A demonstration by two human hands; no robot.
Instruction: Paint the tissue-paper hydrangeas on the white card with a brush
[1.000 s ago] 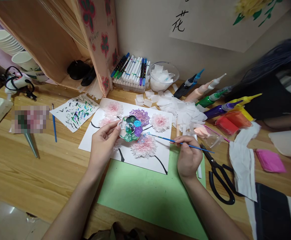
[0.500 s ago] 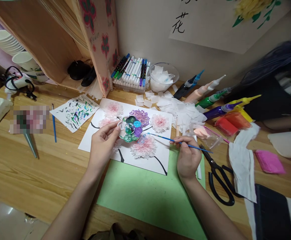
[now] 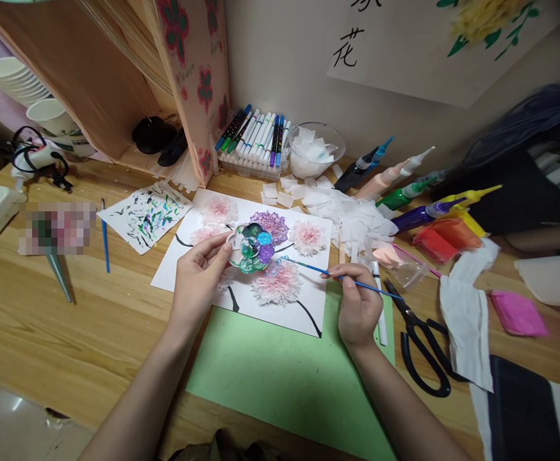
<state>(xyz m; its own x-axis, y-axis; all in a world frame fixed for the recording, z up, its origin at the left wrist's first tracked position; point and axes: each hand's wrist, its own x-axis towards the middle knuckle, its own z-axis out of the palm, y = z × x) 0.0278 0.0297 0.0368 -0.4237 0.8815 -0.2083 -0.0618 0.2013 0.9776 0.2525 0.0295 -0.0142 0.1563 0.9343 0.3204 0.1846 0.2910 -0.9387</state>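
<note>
My left hand (image 3: 202, 269) is closed on the rim of a small flower-shaped paint palette (image 3: 248, 262), its wells smeared green, purple and blue. Between the fingers of my right hand (image 3: 361, 304) is a thin blue paintbrush (image 3: 309, 266), its tip pointing left at the upper edge of a pink paper flower (image 3: 275, 285). Some blue shows on those petals; whether the bristles touch them I cannot tell. A purple-tipped paper flower (image 3: 271, 225) and several pink ones lie on the white sheet (image 3: 174, 269) with black painted stems, partly over green paper (image 3: 280, 378).
Black scissors (image 3: 421, 333) lie right of my right hand. Behind are white paper scraps (image 3: 357, 214), a glass bowl (image 3: 316, 153), markers (image 3: 255, 137) and paint bottles (image 3: 412, 189). A paint-stained tissue (image 3: 145, 214) and another brush (image 3: 105, 240) lie left.
My right hand and the brush have shifted slightly left, the tip staying near the pink flower's upper edge. The left hand keeps the palette in the same spot.
</note>
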